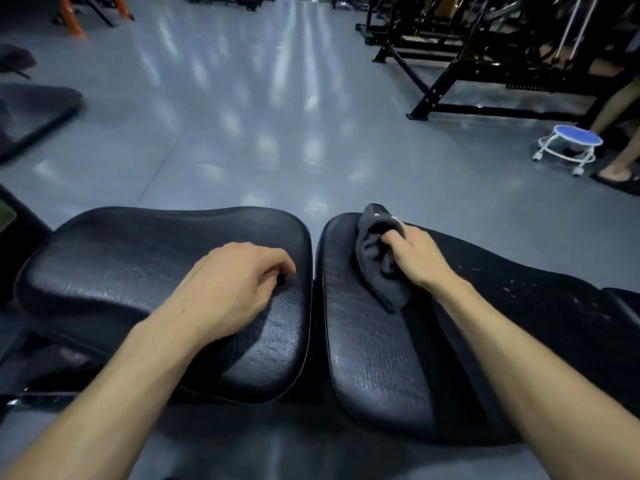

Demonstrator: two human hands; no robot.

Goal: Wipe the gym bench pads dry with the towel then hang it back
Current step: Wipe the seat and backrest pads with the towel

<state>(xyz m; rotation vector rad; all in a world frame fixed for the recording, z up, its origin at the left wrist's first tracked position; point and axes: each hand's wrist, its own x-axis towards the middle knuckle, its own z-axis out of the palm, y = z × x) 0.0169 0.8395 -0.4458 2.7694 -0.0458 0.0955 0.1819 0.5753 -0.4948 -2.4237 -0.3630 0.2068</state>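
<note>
Here the right hand (417, 256) has its fingers curled round a bunched dark grey towel (379, 259), gripping it and pressing it down on the long back pad (374, 358) of the bench. The left hand (239, 282) rests on the seat pad (114, 258), fingers loosely curled at that pad's edge nearest the back pad, holding nothing. Both pads are black, creased vinyl, set side by side with a narrow gap between them. Beyond the back pad spreads a glossy grey floor (263, 109); far off past it stand black machine frames (467, 64), with a small blue-topped stool (569, 140) on white castors nearer. The towel lies at the far end of the back pad, close to the gap, just beside and under the right hand's fingers.
</note>
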